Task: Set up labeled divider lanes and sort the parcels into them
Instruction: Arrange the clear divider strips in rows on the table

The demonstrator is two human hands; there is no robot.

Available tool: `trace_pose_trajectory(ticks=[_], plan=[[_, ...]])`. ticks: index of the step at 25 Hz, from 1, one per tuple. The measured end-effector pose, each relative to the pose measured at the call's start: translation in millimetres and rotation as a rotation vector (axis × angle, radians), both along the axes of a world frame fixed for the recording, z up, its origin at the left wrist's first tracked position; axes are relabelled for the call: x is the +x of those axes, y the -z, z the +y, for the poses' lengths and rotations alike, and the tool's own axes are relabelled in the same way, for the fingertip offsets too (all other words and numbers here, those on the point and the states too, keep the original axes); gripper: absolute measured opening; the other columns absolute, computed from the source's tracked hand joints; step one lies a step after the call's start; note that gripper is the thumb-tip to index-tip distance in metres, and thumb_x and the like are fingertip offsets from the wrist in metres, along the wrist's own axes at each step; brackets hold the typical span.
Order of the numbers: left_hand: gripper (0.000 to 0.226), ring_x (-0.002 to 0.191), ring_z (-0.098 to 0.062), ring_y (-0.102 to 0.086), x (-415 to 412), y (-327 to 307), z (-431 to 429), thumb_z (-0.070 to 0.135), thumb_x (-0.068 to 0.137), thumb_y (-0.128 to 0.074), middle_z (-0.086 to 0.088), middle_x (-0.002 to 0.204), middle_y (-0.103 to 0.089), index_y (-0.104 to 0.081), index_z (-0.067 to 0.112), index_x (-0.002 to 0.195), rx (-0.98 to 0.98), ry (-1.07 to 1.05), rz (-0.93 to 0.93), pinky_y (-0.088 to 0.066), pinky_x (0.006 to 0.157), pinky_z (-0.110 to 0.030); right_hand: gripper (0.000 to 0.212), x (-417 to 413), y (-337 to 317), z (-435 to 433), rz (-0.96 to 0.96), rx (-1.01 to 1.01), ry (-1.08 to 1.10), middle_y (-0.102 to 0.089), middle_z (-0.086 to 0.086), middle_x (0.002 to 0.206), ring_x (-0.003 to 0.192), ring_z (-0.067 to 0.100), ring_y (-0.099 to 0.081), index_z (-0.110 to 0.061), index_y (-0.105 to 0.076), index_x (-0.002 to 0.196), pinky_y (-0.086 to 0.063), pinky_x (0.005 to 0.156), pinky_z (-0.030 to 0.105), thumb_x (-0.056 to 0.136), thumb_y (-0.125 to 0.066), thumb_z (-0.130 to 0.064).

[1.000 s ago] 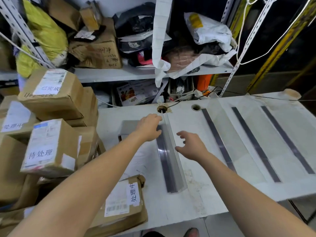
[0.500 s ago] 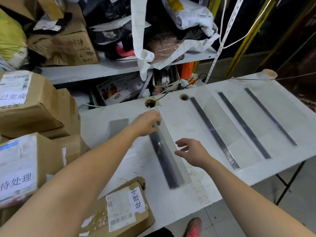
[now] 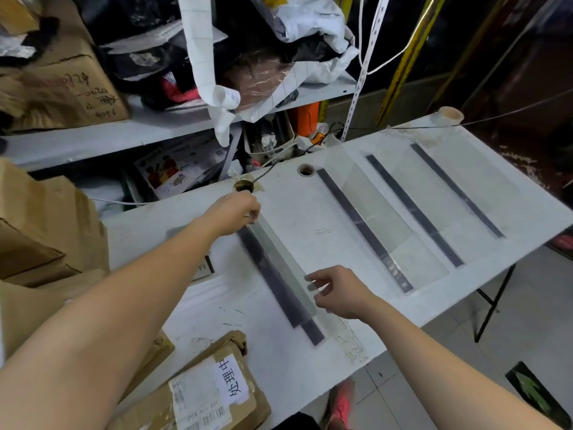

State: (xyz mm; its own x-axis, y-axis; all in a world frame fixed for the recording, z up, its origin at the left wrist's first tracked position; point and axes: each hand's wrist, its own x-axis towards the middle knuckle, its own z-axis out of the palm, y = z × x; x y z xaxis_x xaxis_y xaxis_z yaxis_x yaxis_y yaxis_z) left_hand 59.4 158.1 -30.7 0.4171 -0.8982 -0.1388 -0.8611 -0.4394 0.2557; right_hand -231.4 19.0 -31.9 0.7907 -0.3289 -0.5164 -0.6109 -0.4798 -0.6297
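My view has swung right since the earlier frame, and my right hand has slid nearer along the divider. My left hand has its grip closed on the divider's far end; the right grip is apart, fingertips just beside its clear wall. The divider lies on the table between both grips. A parcel sits near my left forearm
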Motion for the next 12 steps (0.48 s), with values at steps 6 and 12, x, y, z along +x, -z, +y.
trace_pose_trajectory(ticks=[6, 12], plan=[[0.016, 0.093, -0.020, -0.056, 16.8, 13.2, -24.7, 0.024, 0.088, -0.077, 0.005, 0.100, -0.057, -0.062, 0.023, 0.092, -0.091, -0.129, 0.056, -0.049, 0.079, -0.036, 0.042, -14.0, -3.7, -24.3, -0.044, 0.004, 0.014, -0.074, -0.015, 0.109, 0.071, 0.005, -0.066, -0.026, -0.075, 0.117, -0.050, 0.061, 0.015, 0.085, -0.064, -0.002], [0.030, 0.085, -0.023, -0.052, 19.8, 3.9, -66.5, 0.025, 0.083, -0.081, 0.003, 0.095, -0.054, -0.052, 0.020, 0.091, -0.096, -0.099, 0.051, -0.044, 0.068, -0.036, 0.039, -18.4, -7.9, -37.3, -0.073, 0.005, 0.048, -0.073, -0.017, 0.098, 0.085, 0.012, -0.072, -0.023, -0.077, 0.113, -0.050, 0.059, 0.014, 0.083, -0.063, -0.001]])
